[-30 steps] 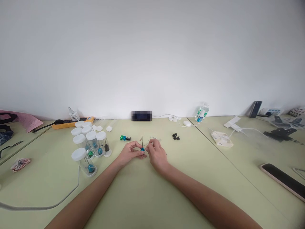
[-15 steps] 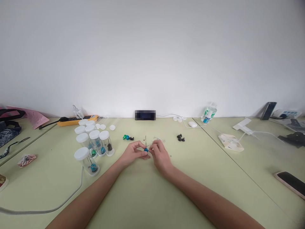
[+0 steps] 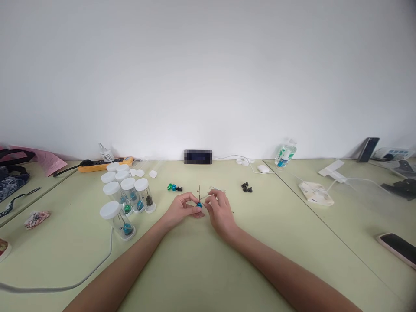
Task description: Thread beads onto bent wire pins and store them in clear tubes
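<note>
My left hand [image 3: 180, 210] pinches a small shiny blue piece [image 3: 199, 205] between thumb and fingertips. From its top a thin metal rod [image 3: 199, 193] stands upright, bent at the tip. Close on the right, my right hand [image 3: 220, 212] has thumb and forefinger drawn together beside the blue piece; whatever they hold is too small to make out. Just behind that hand lie thin metal wires [image 3: 218, 189]. Beyond my left hand sits a little group of green, blue and black pieces [image 3: 174, 187]. Small black pieces [image 3: 246, 187] are heaped at the right.
Several clear tubes with white caps [image 3: 111, 209] stand at the left, coloured pieces inside. Behind them lie white discs [image 3: 153, 173] and an orange power strip [image 3: 105, 164]. A white cable [image 3: 65, 287] crosses the front left. A phone [image 3: 398, 247] lies at the right.
My right fingertips have shifted very slightly beside the blue piece, and the rod's bent tip has turned a little. My left hand keeps its hold in the same place.
</note>
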`<state>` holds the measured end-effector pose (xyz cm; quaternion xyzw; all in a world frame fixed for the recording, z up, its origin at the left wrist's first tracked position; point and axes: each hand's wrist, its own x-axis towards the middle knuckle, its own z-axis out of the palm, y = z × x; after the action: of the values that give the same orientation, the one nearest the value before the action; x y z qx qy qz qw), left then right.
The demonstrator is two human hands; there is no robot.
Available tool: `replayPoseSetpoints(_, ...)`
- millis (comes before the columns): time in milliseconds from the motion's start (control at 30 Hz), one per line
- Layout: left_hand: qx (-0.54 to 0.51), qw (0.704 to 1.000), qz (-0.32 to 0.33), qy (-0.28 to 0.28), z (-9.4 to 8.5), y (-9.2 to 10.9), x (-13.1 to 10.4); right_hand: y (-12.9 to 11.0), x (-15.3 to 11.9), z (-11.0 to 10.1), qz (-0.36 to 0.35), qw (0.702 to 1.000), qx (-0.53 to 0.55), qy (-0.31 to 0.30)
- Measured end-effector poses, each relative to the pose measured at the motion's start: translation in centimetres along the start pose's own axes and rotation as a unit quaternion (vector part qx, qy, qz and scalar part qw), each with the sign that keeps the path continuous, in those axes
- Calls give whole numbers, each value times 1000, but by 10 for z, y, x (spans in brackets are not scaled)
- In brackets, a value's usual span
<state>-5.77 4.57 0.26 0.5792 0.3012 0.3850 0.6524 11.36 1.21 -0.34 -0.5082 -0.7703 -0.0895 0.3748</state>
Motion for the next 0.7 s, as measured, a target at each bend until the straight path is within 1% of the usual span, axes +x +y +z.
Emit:
replayPoseSetpoints(167,-1,1000,2,-1,1,1,0,-1,0,-1,-15,1000,-5,-9)
replayPoseSetpoints(700,3,1000,2,2,0,0,0,0,-1,0,-8,1000,-7,-6)
